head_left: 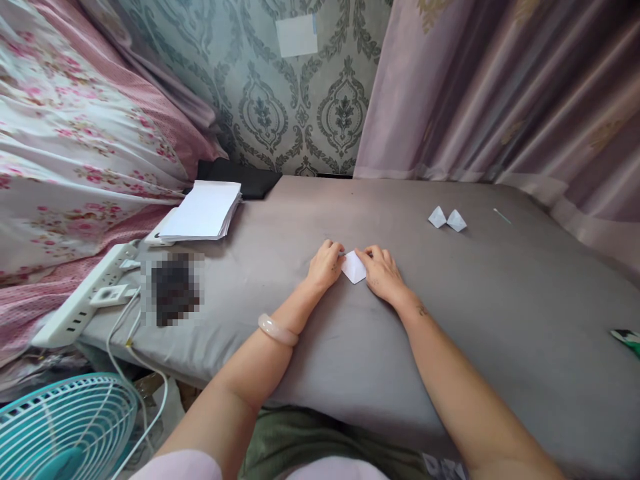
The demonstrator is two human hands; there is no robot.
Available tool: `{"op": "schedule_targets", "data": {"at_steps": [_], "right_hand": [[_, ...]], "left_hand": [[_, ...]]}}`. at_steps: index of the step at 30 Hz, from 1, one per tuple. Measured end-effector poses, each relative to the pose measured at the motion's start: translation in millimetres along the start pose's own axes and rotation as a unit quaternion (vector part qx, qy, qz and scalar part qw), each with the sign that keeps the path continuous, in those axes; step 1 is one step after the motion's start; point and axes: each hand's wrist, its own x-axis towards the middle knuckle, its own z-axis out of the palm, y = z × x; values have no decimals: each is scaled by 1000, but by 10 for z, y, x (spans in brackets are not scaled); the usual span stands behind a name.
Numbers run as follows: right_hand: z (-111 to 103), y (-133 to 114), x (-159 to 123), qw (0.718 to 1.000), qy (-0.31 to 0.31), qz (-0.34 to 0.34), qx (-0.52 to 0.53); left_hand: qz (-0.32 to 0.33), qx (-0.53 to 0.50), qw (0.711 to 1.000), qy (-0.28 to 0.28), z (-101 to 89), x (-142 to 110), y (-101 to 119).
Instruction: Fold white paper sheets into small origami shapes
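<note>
Between my two hands a small piece of folded white paper [355, 268] lies on the grey cloth surface, a diamond shape with creases running to its middle. My left hand [326, 264] grips its left edge with curled fingers. At the opposite edge, my right hand [384, 272] has its thumb and fingers closed on the paper. Some of the fingertips are hidden behind the hands. Farther off to the right, two folded paper pieces [437, 217] of similar diamond shape rest side by side.
A stack of white paper [203, 208] sits at the far left, beside a black flat item [250, 177]. A white power strip [90, 293] with cables runs along the left edge, above a turquoise fan [65, 427]. A thin stick [501, 215] lies at right.
</note>
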Motion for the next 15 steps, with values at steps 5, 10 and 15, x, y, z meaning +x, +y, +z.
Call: {"op": "schedule_targets", "data": {"at_steps": [5,10,15], "right_hand": [[-70,99,159,991,-70,51,104],[-156,134,203,982,-130,47,127],[-109,84,116,992,-90,26,80]], "left_hand": [[120,8,991,-49,-12,77,-55],[152,-21,984,-90,-101,154,-115],[163,-70,977,-122,-225,123,-118]]}}
